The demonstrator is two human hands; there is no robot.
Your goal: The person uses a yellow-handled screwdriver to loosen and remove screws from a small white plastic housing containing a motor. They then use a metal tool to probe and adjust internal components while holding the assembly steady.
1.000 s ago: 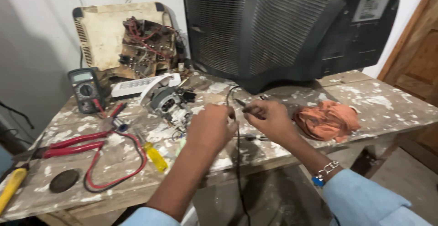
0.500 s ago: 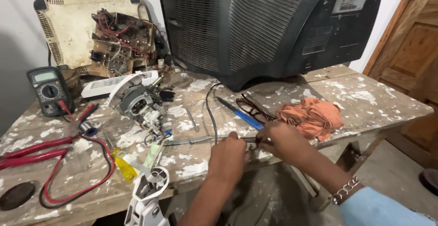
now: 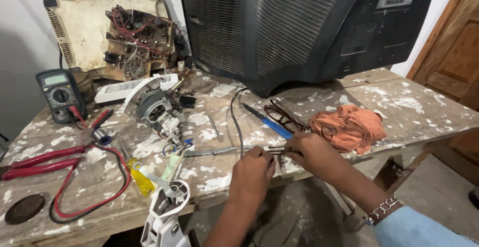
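A thin black wire (image 3: 234,122) curves across the paint-splashed bench (image 3: 409,102) to its front edge, where the left hand (image 3: 252,169) and right hand (image 3: 309,152) pinch its end, knuckles up.

Soft, even daylight falls on my workbench (image 3: 409,97), casting only faint shadows. The dark television (image 3: 299,22) back shows a dull sheen. Focus holds sharp at centre; my left hand (image 3: 252,174) and right hand (image 3: 312,152) look slightly soft, and the edges bow outward.
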